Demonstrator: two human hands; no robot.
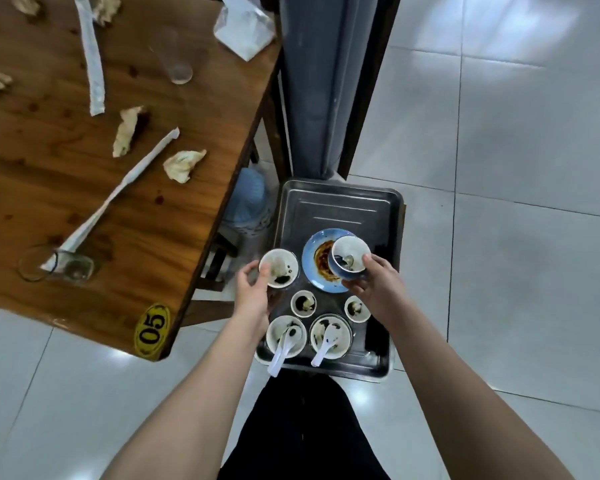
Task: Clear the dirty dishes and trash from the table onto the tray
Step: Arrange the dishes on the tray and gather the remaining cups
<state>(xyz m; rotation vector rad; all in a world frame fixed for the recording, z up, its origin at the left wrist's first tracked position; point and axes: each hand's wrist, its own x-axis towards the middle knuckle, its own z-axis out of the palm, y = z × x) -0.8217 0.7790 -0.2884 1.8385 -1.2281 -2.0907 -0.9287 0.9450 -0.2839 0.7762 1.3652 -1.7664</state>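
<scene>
Over the metal tray, my left hand grips a stained white bowl, thumb on its rim. My right hand holds a blue-sided bowl tilted above the blue plate. Four dirty bowls, two with white spoons, crowd the tray's near end. Crumpled napkins and glasses litter the wooden table to the left.

Both bare forearms reach forward and down, roughly parallel. Left hand grips white bowl — thumb on rim, fingers curled round side. Right hand grips blue-sided bowl — thumb on rim, fingers beneath, bowl tilted.
</scene>
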